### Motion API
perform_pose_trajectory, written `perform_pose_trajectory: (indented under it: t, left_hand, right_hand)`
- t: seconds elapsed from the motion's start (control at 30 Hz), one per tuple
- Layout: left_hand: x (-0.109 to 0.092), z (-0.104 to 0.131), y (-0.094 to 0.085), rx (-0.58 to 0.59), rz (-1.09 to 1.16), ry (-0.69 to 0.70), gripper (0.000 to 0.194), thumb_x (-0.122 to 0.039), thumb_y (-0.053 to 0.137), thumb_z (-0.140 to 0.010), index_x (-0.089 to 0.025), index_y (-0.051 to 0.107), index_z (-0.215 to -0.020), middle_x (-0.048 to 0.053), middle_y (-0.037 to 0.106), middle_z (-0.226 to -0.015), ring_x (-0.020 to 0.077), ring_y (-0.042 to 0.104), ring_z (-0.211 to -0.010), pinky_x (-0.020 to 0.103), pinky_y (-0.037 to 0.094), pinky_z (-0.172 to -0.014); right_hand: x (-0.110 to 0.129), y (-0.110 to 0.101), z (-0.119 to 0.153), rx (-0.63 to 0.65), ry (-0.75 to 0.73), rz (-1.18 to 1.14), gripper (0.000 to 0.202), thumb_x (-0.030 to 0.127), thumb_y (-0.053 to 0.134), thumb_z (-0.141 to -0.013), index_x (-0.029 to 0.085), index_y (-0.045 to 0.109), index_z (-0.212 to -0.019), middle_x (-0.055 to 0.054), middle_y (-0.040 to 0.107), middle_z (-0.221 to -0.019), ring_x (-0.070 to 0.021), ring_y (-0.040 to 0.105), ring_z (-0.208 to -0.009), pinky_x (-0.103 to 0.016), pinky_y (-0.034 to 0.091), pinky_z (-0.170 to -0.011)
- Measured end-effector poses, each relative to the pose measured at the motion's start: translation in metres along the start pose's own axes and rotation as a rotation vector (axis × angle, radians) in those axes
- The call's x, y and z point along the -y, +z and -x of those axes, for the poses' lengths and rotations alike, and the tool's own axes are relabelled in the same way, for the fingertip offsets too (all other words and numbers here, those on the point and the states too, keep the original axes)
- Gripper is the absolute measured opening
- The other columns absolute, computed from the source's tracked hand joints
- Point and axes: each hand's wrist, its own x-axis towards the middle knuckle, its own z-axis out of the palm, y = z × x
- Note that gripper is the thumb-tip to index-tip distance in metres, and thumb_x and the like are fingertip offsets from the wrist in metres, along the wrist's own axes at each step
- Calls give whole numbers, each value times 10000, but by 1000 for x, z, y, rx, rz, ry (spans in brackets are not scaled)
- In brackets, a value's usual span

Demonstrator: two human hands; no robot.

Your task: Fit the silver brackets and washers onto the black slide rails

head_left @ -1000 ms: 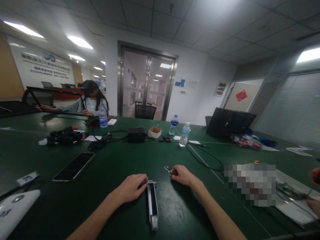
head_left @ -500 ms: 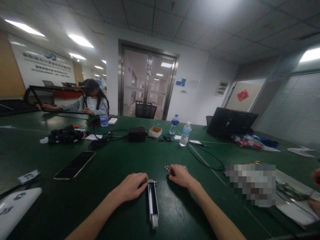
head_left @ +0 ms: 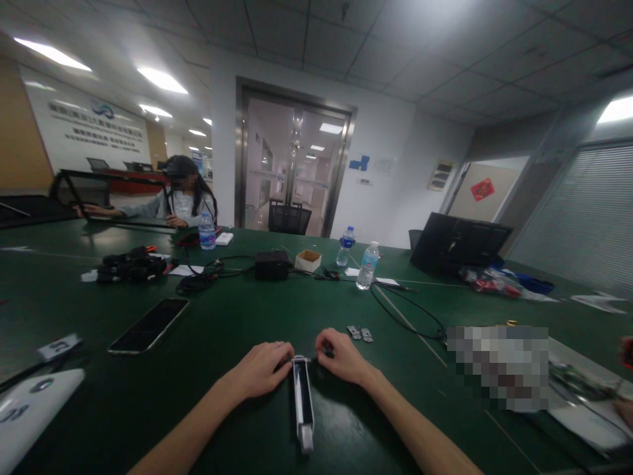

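A long, narrow, white-edged part with a dark hollow middle (head_left: 303, 399) lies lengthwise in front of me, its pale block end nearest. At its far end, the bent, closed fingertips of my left hand (head_left: 262, 371) grip the edge. My right hand (head_left: 343, 357) is just right of that same end, thumb and fingers curled together in a pinch. Something small and dark shows between them, too small to name. Beyond my right knuckles lie small flat grey metal pieces (head_left: 360, 334) with holes.
A phone (head_left: 149, 326) lies to the left, near a white device (head_left: 39, 412). Farther back are a black box (head_left: 271, 265), an open small carton (head_left: 308, 260), water bottles (head_left: 367, 266) and cables. A monitor (head_left: 457, 247) stands right. Another person (head_left: 188, 198) sits across; a co-worker's hand shows far right.
My right hand has shifted left, closer to the long part, uncovering the grey metal pieces. The small piece that lay left of it is no longer seen there. My left hand stays put.
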Motion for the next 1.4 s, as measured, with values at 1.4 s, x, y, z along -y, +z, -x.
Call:
perform_pose_trajectory:
  t: [1.4]
  left_hand:
    - [-5, -2, 7, -224, -43, 227, 138, -122, 497, -893, -190, 560, -996, 25, 624, -1009, 166, 580, -893, 287, 418, -767]
  right_hand:
    - [16, 22, 0, -192, -158, -156, 113, 295, 634, -859, 195, 617, -810, -16, 627, -794, -144, 566, -751, -261, 451, -689]
